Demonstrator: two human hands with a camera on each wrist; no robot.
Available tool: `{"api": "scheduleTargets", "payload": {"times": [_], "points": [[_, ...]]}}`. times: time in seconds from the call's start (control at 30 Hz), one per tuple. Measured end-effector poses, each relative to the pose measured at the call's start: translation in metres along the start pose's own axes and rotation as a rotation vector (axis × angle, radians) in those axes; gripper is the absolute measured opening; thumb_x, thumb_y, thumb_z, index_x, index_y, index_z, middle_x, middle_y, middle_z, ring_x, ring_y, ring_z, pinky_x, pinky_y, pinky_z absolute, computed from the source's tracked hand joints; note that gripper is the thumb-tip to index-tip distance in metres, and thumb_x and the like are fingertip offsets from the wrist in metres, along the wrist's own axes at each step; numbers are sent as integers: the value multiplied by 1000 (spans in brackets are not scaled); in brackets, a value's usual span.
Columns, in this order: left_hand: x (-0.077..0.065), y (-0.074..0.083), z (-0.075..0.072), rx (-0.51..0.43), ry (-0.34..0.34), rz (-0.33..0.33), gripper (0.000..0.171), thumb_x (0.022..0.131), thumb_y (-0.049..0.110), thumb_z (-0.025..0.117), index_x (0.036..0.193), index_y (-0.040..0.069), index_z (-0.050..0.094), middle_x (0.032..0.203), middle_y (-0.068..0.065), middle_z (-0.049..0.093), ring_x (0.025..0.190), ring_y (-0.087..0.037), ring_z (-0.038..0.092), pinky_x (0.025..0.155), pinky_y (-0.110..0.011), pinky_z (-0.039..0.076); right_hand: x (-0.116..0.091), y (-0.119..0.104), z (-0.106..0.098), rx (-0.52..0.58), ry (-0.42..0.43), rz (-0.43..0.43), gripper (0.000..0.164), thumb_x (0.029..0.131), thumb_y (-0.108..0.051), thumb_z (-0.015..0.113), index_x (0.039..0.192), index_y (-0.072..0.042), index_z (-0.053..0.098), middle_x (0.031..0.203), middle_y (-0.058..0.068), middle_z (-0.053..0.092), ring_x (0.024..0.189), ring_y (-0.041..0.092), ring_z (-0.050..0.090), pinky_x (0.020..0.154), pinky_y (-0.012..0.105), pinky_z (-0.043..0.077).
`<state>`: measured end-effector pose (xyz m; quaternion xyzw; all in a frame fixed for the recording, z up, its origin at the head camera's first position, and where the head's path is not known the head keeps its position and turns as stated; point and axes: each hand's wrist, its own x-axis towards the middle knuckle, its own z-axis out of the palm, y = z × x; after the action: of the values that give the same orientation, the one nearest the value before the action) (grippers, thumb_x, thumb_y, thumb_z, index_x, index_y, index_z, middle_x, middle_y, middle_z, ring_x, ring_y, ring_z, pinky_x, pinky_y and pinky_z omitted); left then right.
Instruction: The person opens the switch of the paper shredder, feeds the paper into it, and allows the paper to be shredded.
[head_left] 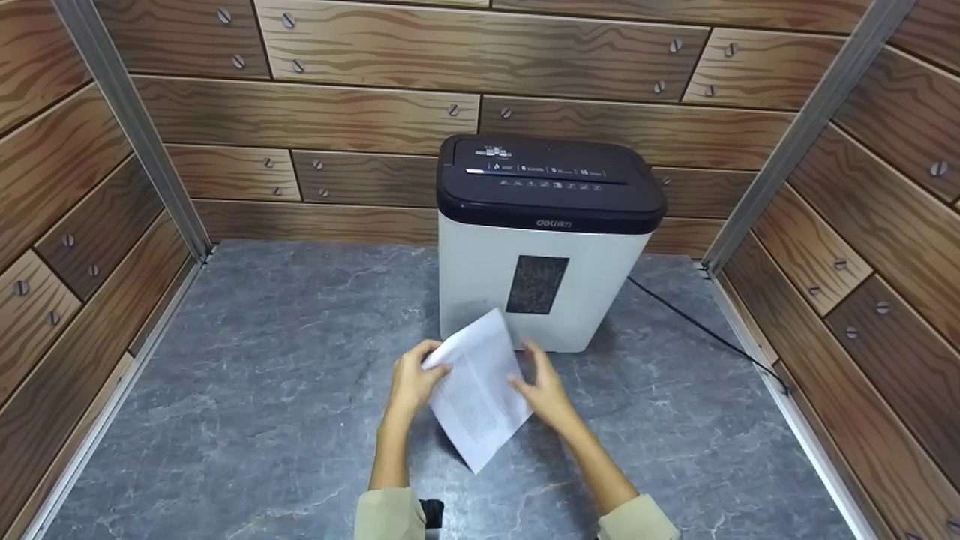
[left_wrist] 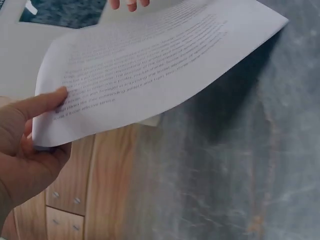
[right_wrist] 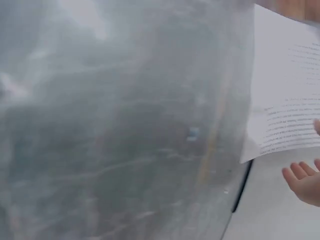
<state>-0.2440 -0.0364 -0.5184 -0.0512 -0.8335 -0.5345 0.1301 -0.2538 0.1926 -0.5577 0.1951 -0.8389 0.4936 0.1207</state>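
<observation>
My left hand pinches one edge of a white printed sheet of paper, its thumb lying over the lines of text. In the left wrist view the paper bows outward from that thumb and fingers, tilted above the floor. My right hand is at the sheet's right edge, thumb and fingers spread apart. From the right wrist view, the fingers of the right hand show relaxed and away from the printed page. Just beyond the sheet stands a white paper shredder with a dark top and a small front window.
A black power cord runs from the shredder to the right wall. Wood-patterned panels enclose the grey marbled floor on the back and sides. A small black object shows beside the left sleeve.
</observation>
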Motion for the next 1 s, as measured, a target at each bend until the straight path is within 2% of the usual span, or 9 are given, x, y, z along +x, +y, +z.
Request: {"api": "scheduleTargets", "payload": {"times": [0.13, 0.2, 0.3, 0.43, 0.53, 0.67, 0.77, 0.87, 1.0], "points": [[2, 19, -1, -64, -82, 54, 25, 74, 1, 74, 98, 3, 67, 95, -10, 67, 86, -26, 61, 75, -41, 50, 10, -11, -11, 186, 106, 49, 33, 83, 8, 61, 111, 19, 48, 109, 35, 53, 101, 41, 53, 88, 40, 45], [3, 27, 1, -101, -80, 74, 27, 74, 1, 74, 100, 4, 66, 97, -10, 66, 89, -25, 61, 77, -40, 49, 12, -16, -17, 239, 155, 92, 20, 84, 10, 58, 101, 19, 53, 98, 31, 59, 89, 31, 58, 77, 29, 49], [6, 35, 5, -204, -1, 97, 41, 74, 1, 74, 112, 2, 61, 107, -12, 63, 98, -26, 57, 84, -40, 46, 14, -26, -27, 317, 242, 153, 11, 84, 12, 55, 93, 19, 53, 87, 22, 61, 76, 15, 57, 66, 20, 46], [10, 43, 11, -388, 135, 73, 57, 77, 5, 73, 128, 0, 47, 119, -15, 54, 104, -28, 51, 85, -40, 45, 17, -37, -37, 404, 382, 233, 13, 85, 9, 56, 94, 17, 52, 83, 9, 60, 73, 8, 54, 67, 18, 45], [11, 50, 14, -481, 195, 37, 45, 80, 6, 71, 120, -3, 53, 111, -17, 58, 97, -28, 55, 80, -39, 49, 20, -44, -42, 471, 478, 255, 13, 86, 6, 56, 97, 14, 54, 84, 6, 60, 74, 12, 55, 67, 20, 47], [6, 70, 15, -522, 243, 10, 21, 81, 0, 68, 99, -9, 62, 92, -18, 64, 82, -28, 60, 69, -34, 53, 21, -50, -46, 516, 561, 246, 14, 88, 4, 56, 100, 10, 55, 86, 6, 62, 74, 13, 57, 65, 22, 49], [1, 86, 15, -516, 281, 3, 14, 81, -4, 66, 92, -12, 63, 85, -18, 64, 73, -30, 61, 60, -29, 54, 20, -55, -47, 500, 582, 201, 15, 88, 4, 55, 102, 11, 54, 87, 6, 61, 75, 12, 57, 66, 21, 48], [-1, 94, 17, -510, 317, 1, 12, 81, -3, 65, 90, -12, 64, 82, -18, 64, 68, -34, 60, 57, -26, 52, 16, -70, -50, 374, 585, 110, 17, 88, 6, 55, 103, 13, 52, 88, 14, 60, 77, 16, 56, 68, 20, 46], [3, 82, 27, -487, 356, -15, 13, 83, 5, 67, 91, -5, 67, 82, -13, 66, 69, -29, 62, 59, -26, 52, 13, -75, -53, 137, 607, 25, 18, 86, 5, 59, 103, 12, 54, 88, 21, 60, 77, 24, 57, 68, 22, 47]]}}
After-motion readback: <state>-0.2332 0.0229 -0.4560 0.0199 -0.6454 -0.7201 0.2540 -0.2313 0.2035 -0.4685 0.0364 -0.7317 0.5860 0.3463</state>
